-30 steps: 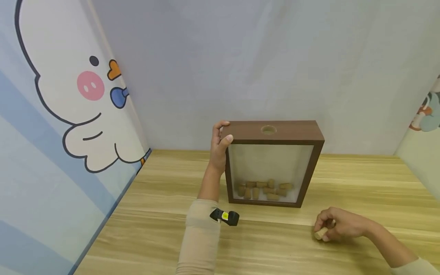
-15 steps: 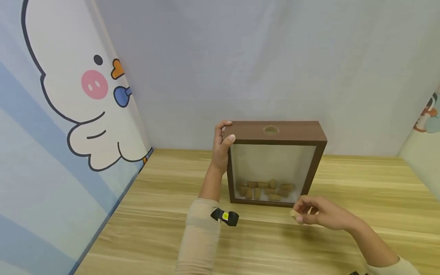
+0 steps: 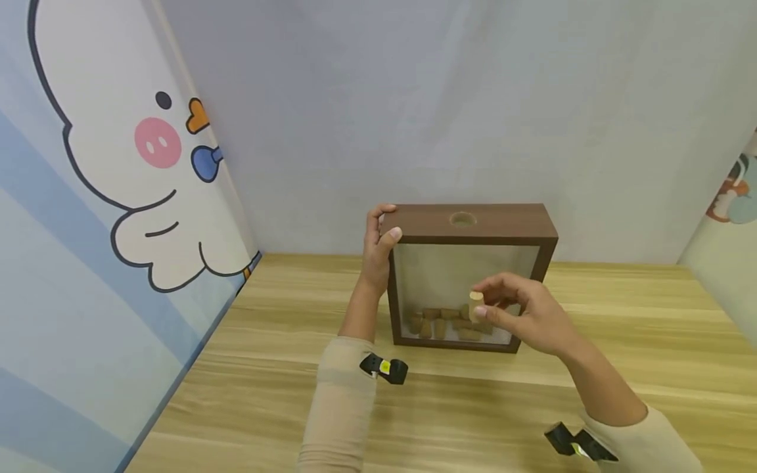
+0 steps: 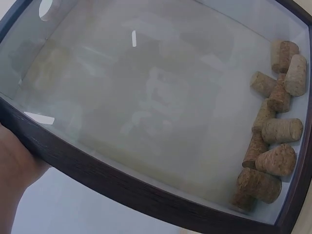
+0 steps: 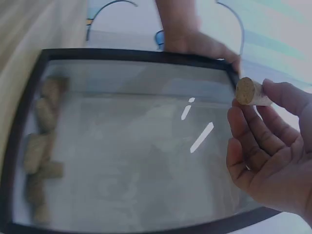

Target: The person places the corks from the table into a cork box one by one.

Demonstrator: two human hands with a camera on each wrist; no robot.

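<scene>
A cork [image 3: 476, 306] is pinched upright between the thumb and fingers of my right hand [image 3: 529, 315], in front of the box's clear front pane. The same cork [image 5: 251, 92] shows its round end in the right wrist view. My left hand [image 3: 378, 249] grips the upper left corner of the dark brown wooden shadow box [image 3: 420, 223], thumb on the front edge and fingers behind. A round hole [image 3: 463, 219] opens in the middle of its top. Several corks [image 4: 282, 130] lie piled along the bottom inside, partly hidden by my right hand in the head view.
The box stands on a wood-grain table [image 3: 266, 368] near a pale grey curtain [image 3: 331, 131] at the back. A cartoon-printed panel [image 3: 77, 328] borders the left side, and another printed panel [image 3: 733, 197] is at the right. Small black cameras [image 3: 384, 368] sit on both sleeves.
My right hand has lifted the cork from low over the table at the right, moving left and up to the front of the box. My left hand keeps its grip on the corner.
</scene>
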